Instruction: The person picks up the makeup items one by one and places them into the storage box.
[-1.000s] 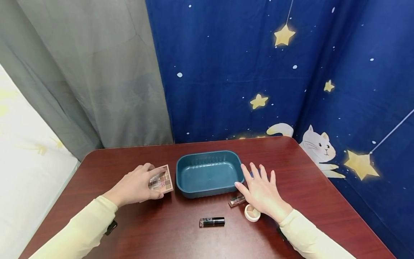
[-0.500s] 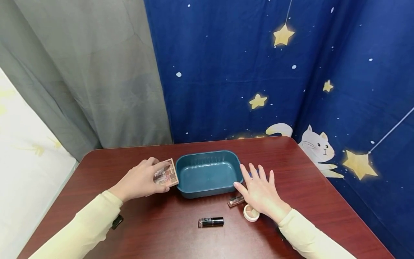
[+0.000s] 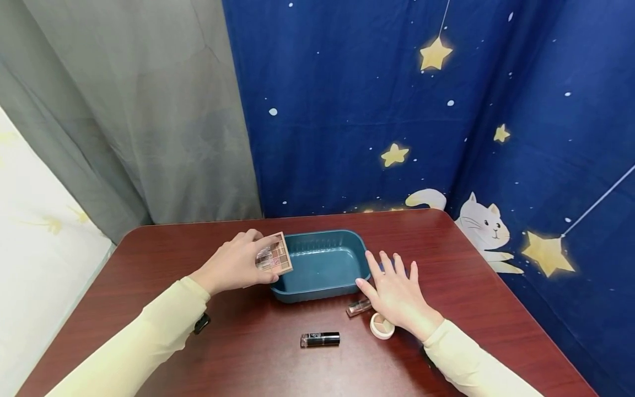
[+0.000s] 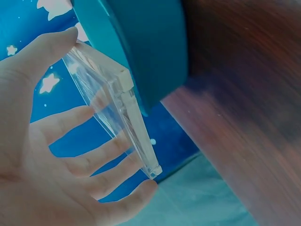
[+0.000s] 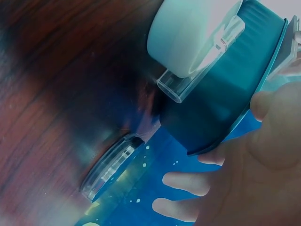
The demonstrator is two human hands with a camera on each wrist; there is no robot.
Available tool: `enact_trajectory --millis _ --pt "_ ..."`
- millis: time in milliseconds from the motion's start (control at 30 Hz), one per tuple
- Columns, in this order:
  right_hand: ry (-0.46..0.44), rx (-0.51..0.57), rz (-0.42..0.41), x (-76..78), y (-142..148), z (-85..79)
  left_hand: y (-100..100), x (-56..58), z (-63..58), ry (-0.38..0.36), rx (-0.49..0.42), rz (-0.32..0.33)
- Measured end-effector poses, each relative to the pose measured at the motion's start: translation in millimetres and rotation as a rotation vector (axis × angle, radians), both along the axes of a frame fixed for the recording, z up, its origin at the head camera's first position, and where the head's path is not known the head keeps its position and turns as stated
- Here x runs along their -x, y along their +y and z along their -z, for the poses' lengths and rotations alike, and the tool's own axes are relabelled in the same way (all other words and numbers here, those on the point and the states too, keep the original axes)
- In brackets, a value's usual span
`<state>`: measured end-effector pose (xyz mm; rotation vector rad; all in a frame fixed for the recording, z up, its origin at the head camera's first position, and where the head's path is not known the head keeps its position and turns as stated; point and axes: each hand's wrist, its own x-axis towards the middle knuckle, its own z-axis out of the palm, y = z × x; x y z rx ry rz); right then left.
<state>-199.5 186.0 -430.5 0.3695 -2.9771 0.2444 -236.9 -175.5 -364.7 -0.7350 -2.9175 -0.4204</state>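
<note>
My left hand [image 3: 235, 266] pinches a square eyeshadow palette [image 3: 275, 257] by its edges, thumb at the near side, fingers along the far side. The palette is tilted above the left rim of a teal plastic basin [image 3: 317, 295]. Its clear lid shows in the left wrist view, where the palette [image 4: 113, 84] overlaps the basin wall [image 4: 155, 52]. My right hand [image 3: 399, 295] is spread with straight fingers at the basin's right rim. Thumb and index finger lie right at that rim in the right wrist view, with the basin [image 5: 225, 89] beside them.
Beneath and beside the right hand are a clear-capped lipstick tube [image 3: 358, 307], a round cream pot with a three-tone pan [image 3: 382, 326], and a flat round case [image 5: 113, 165]. A black tube [image 3: 319, 339] lies nearer the front of the dark red table [image 3: 238, 353].
My left hand has carried the palette right and slightly away from me, from beside the basin to over its left rim. The right hand stays at the right rim.
</note>
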Motion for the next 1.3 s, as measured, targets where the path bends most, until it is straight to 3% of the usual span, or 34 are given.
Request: enact_trajectory --millis 767,1300 --pt "-0.020 -0.015 0.010 1.9 0.7 -2.4 50.0 26.9 2.4 -0.066 0.076 0.057" --pt "-0.038 -0.020 0.020 2.4 0.1 -2.1 79.3 39.4 14.6 -0.106 0.141 0.080"
